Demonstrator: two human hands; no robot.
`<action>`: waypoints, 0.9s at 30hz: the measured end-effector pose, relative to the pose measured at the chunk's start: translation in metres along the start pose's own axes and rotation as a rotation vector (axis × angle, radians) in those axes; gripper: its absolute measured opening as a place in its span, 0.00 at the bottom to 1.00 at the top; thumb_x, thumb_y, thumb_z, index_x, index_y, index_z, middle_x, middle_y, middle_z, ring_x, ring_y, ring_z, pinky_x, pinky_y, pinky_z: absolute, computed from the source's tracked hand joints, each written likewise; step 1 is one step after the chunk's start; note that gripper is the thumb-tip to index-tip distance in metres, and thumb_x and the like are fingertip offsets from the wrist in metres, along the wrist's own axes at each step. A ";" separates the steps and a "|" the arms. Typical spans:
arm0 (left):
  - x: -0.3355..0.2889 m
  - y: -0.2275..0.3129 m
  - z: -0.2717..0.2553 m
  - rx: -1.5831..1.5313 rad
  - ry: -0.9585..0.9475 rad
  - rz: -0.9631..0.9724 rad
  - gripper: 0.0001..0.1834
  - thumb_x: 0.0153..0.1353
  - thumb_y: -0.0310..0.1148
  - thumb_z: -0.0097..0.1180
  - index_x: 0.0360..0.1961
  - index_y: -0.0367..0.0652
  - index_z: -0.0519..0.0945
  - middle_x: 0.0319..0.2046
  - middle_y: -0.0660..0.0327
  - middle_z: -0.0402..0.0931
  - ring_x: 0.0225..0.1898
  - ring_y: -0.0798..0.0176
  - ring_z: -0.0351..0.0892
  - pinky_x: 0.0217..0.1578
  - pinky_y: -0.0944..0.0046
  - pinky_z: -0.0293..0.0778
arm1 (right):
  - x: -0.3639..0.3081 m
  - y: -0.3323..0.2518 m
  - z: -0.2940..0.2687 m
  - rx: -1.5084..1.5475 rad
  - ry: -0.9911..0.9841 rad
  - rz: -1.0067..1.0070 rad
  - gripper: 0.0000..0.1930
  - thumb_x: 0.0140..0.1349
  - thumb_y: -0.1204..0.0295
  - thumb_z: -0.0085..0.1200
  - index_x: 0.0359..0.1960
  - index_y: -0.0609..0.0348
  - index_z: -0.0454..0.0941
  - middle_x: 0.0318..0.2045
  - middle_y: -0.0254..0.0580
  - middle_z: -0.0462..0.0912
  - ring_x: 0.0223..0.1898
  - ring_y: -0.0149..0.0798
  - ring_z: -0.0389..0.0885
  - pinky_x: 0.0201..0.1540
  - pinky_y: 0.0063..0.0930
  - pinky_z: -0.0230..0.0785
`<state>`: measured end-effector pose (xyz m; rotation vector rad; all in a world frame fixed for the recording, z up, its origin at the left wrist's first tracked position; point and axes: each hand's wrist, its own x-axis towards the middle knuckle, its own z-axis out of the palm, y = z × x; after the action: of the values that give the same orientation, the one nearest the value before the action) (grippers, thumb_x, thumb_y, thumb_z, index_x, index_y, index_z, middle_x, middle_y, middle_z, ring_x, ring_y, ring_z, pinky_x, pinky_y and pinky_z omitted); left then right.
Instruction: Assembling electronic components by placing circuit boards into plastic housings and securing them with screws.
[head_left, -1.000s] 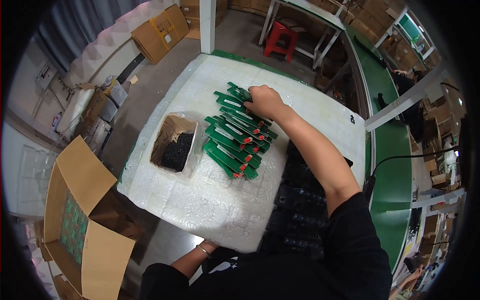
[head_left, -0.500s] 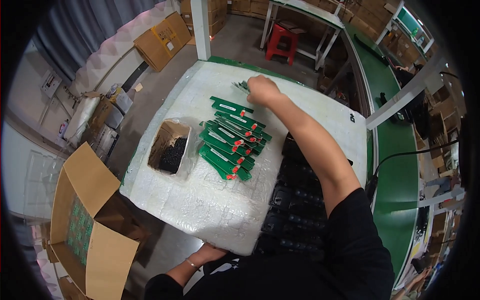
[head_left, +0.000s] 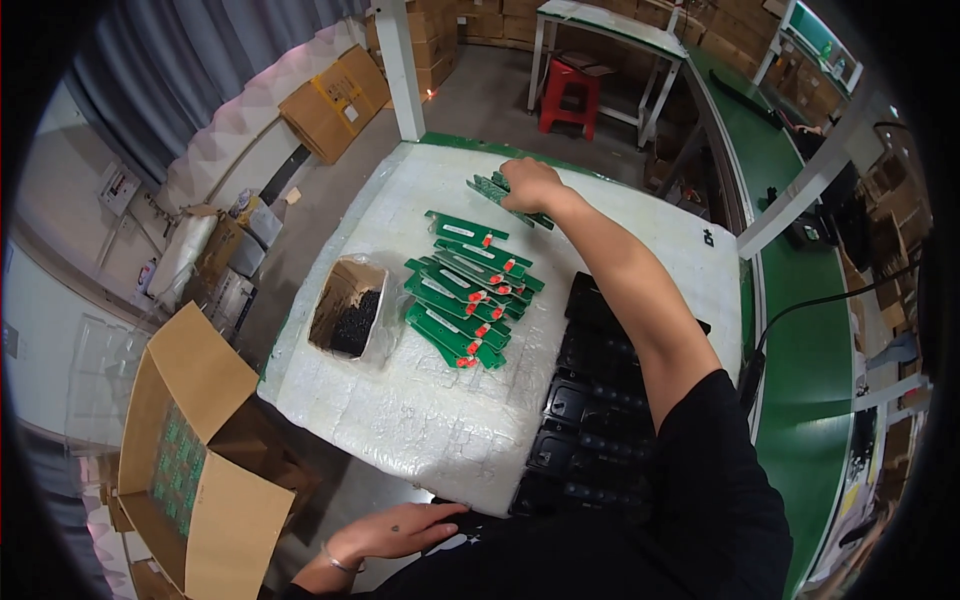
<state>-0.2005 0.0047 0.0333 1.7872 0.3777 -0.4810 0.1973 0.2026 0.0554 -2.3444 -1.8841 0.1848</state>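
At the far side of the padded white table [head_left: 400, 430], my right hand [head_left: 530, 185] is closed on some narrow green circuit boards [head_left: 487, 190]. Their ends stick out on both sides of the hand; how many it grips is hidden. Nearer to me lies a loose, overlapping pile of similar circuit boards [head_left: 450, 290], with white labels and red-orange parts at their right ends. My left hand [head_left: 405, 530] is low by the table's front edge, fingers stretched out and holding nothing.
Left of the pile stands an open carton [head_left: 348, 310] with small black pieces inside. Black plastic housings [head_left: 590, 400] line the table's right part. A big cardboard box [head_left: 240, 520] containing green boards is at lower left. A green conveyor [head_left: 800, 430] runs along the right.
My left hand has come out from beside the table edge, its fingers now extended. My right hand has lowered slightly, and more of the circuit boards shows around it. The view has shifted a little.
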 end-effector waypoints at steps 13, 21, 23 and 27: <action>0.166 0.096 -0.050 -1.194 0.319 0.722 0.40 0.52 0.54 0.55 0.61 0.45 0.57 0.59 0.62 0.58 0.62 0.62 0.55 0.60 0.57 0.53 | -0.234 -0.053 -0.044 -0.136 0.701 -0.310 0.13 0.37 0.70 0.53 0.26 0.60 0.69 0.20 0.39 0.74 0.24 0.38 0.76 0.19 0.30 0.70; 0.205 0.128 -0.029 -1.498 0.141 0.628 0.27 0.62 0.52 0.40 0.52 0.42 0.68 0.52 0.58 0.67 0.54 0.60 0.65 0.55 0.59 0.61 | -0.293 -0.008 -0.051 0.150 0.387 -0.222 0.14 0.34 0.67 0.59 0.21 0.64 0.76 0.24 0.43 0.77 0.36 0.44 0.76 0.32 0.32 0.71; 0.209 0.131 -0.027 -1.437 0.051 0.650 0.27 0.61 0.51 0.41 0.53 0.43 0.67 0.53 0.58 0.66 0.55 0.59 0.64 0.55 0.56 0.61 | -0.301 0.008 -0.054 0.174 0.543 -0.191 0.14 0.34 0.66 0.60 0.22 0.65 0.76 0.24 0.44 0.78 0.35 0.44 0.76 0.32 0.33 0.71; 0.203 0.135 -0.021 -1.378 0.123 0.671 0.26 0.60 0.50 0.43 0.55 0.47 0.66 0.56 0.59 0.63 0.58 0.56 0.61 0.56 0.45 0.57 | -0.296 0.023 -0.049 0.177 0.374 -0.106 0.14 0.35 0.67 0.59 0.23 0.65 0.76 0.23 0.47 0.79 0.32 0.48 0.78 0.33 0.38 0.73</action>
<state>0.0430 -0.0084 0.0475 0.5005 0.0913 0.3521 0.1643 -0.0927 0.1045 -1.9923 -1.7252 -0.0891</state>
